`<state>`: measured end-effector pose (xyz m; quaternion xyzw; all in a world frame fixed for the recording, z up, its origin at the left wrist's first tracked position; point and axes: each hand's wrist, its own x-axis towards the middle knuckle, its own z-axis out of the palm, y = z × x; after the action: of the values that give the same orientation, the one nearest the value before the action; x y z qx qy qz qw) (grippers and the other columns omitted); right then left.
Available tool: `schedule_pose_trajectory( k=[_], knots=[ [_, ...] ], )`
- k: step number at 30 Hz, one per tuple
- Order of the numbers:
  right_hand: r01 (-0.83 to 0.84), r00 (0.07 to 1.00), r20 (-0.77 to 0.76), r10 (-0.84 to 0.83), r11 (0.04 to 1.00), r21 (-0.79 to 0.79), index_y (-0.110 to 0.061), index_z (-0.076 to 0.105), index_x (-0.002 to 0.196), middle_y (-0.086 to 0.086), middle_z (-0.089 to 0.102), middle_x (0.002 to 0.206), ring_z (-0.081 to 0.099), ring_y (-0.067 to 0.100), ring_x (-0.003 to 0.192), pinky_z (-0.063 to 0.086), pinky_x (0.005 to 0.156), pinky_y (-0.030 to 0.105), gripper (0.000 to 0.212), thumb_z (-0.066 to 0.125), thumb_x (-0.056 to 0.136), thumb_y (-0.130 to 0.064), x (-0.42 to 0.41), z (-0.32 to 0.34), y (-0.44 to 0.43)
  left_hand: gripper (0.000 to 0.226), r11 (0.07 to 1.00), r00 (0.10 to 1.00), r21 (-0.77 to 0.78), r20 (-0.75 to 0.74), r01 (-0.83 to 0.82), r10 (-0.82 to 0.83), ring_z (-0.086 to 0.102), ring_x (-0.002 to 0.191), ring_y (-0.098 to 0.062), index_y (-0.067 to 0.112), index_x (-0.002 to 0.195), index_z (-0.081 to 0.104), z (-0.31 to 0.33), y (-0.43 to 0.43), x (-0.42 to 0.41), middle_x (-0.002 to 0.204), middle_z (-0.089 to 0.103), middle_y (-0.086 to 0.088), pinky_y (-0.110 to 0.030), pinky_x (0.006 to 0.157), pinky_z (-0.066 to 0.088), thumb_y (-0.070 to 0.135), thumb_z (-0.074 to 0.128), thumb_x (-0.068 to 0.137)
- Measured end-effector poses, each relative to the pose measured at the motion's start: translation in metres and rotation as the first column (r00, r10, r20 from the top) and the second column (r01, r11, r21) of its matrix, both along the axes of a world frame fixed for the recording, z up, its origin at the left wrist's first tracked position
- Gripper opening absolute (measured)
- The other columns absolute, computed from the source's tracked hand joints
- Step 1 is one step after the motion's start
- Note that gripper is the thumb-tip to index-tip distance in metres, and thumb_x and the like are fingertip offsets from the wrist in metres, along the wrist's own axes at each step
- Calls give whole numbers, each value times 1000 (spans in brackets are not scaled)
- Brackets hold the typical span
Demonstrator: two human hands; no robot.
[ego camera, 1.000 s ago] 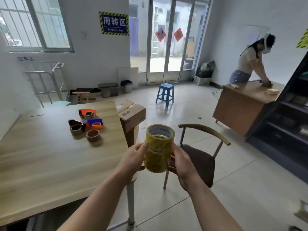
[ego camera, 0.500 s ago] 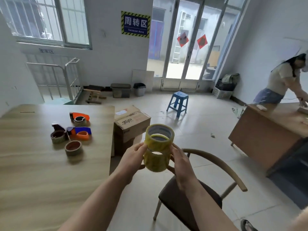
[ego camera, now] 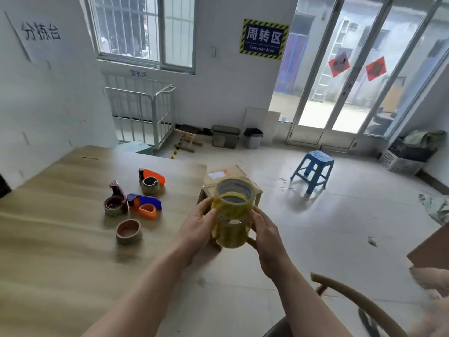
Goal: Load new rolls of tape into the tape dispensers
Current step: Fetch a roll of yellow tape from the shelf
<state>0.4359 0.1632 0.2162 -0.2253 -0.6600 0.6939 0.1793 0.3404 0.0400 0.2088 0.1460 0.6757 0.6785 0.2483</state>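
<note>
By the pale wooden table (ego camera: 60, 239), left hand (ego camera: 198, 227) and right hand (ego camera: 266, 235) clamp fingers round a yellow film-wrapped stack of tape rolls (ego camera: 230, 215) (likely light, stiff, slick: grip its sides).

We face white walls (ego camera: 218, 98), a barred window (ego camera: 143, 27) and glass doors (ego camera: 340, 69) letting daylight onto the pale tiled floor (ego camera: 328, 234), where a blue plastic stool (ego camera: 318, 156) stands beyond our light wooden table (ego camera: 48, 251).

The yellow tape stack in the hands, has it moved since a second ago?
Yes. The yellow tape stack moved left, from over the chair to before the cardboard box beside the table.
</note>
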Motion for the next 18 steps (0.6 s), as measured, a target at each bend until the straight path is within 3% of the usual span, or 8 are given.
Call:
schedule_pose_trajectory(
  k=[2, 4, 7, 10, 13, 16, 18],
  knots=[
    [-18, 1000, 3, 18, 1000, -16, -25, 63, 125, 1, 63, 128, 57, 14, 118, 49, 101, 45, 33, 38, 103, -28, -31, 3, 5, 38, 1000, 999, -1, 27, -20, 20, 48, 125, -26, 39, 137, 42, 3, 2, -27, 132, 49, 2, -48, 98, 48, 36, 42, 100],
    [-30, 999, -18, 29, 998, -49, -23, 65, 119, 4, 64, 126, 58, 17, 118, 53, 92, 40, 35, 36, 103, -31, -66, 6, 8, 38, 999, 998, 31, 60, -32, 30, 49, 120, -23, 40, 138, 40, 7, 1, -55, 125, 48, 5, -44, 91, 52, 35, 41, 100],
    [-51, 998, -46, 45, 988, -145, -20, 57, 132, 5, 64, 127, 58, 19, 118, 50, 79, 33, 41, 40, 100, -41, -114, 11, 8, 38, 996, 996, 53, 62, -68, 65, 51, 109, -17, 42, 136, 41, 9, -4, -97, 120, 50, 5, -32, 75, 54, 36, 42, 99],
    [-116, 993, -52, 108, 973, -199, -23, 51, 138, 6, 61, 132, 56, 23, 122, 51, 92, 45, 49, 46, 96, -47, -155, 13, 2, 29, 993, 992, 47, 70, -109, 106, 49, 113, -19, 53, 123, 47, 10, -14, -128, 123, 49, 5, -29, 71, 53, 37, 43, 98],
    [-194, 981, -45, 189, 963, -185, -36, 63, 119, 7, 65, 126, 59, 23, 119, 51, 94, 49, 31, 48, 95, -47, -190, 13, -9, 29, 983, 981, 29, 62, -184, 182, 53, 120, -26, 64, 100, 50, 8, -28, -154, 130, 55, -1, -34, 75, 57, 37, 44, 98],
    [-271, 962, -26, 271, 943, -191, -52, 73, 84, 1, 70, 116, 61, 16, 112, 51, 82, 40, 28, 47, 95, -48, -221, 10, -23, 29, 963, 961, 27, 79, -268, 265, 55, 120, -28, 64, 100, 51, 4, -44, -175, 134, 55, -2, -47, 90, 54, 36, 45, 98],
    [-312, 947, -2, 320, 923, -226, -45, 73, 92, 2, 67, 120, 58, 18, 115, 49, 90, 46, 26, 48, 94, -49, -240, 5, -31, 28, 940, 938, 32, 90, -339, 335, 60, 113, -23, 59, 105, 53, -1, -54, -186, 129, 59, -2, -39, 82, 57, 33, 45, 99]
  ],
)
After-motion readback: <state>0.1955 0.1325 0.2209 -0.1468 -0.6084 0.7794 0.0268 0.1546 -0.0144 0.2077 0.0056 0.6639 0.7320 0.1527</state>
